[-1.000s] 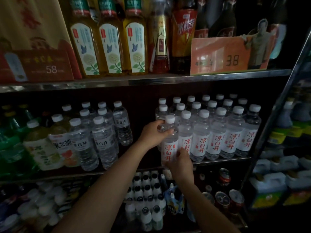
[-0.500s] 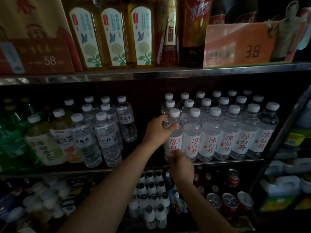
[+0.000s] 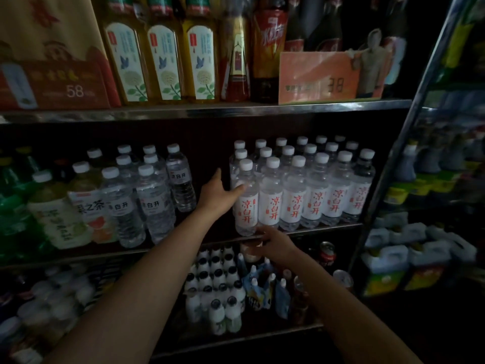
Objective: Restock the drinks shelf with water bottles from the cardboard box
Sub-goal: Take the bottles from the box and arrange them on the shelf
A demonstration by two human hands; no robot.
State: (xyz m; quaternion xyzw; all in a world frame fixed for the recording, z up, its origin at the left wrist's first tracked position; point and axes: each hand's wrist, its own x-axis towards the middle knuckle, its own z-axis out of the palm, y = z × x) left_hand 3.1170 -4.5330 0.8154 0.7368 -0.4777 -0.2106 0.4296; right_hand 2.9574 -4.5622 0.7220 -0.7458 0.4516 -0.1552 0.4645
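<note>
The water bottle (image 3: 245, 200), clear with a white cap and a white label with red characters, stands upright on the middle shelf (image 3: 328, 228) at the front left corner of a block of several matching bottles (image 3: 312, 190). My left hand (image 3: 216, 193) is open beside it, thumb raised, fingertips resting against the bottle's left side. My right hand (image 3: 275, 241) is lower, at the shelf's front edge, with loose fingers just under the bottle's base. Neither hand closes around the bottle. No cardboard box is in view.
A gap of bare shelf lies left of the block, then smaller clear water bottles (image 3: 147, 195) and tea bottles (image 3: 55, 214). Oil bottles and a price card (image 3: 317, 77) fill the upper shelf. Small milk bottles (image 3: 217, 290) and cans sit below. A second rack (image 3: 425, 232) stands right.
My left hand has let go of the bottle's neck and opened beside it. My right hand has slid down from the label to the shelf edge. The bottle now stands on the shelf.
</note>
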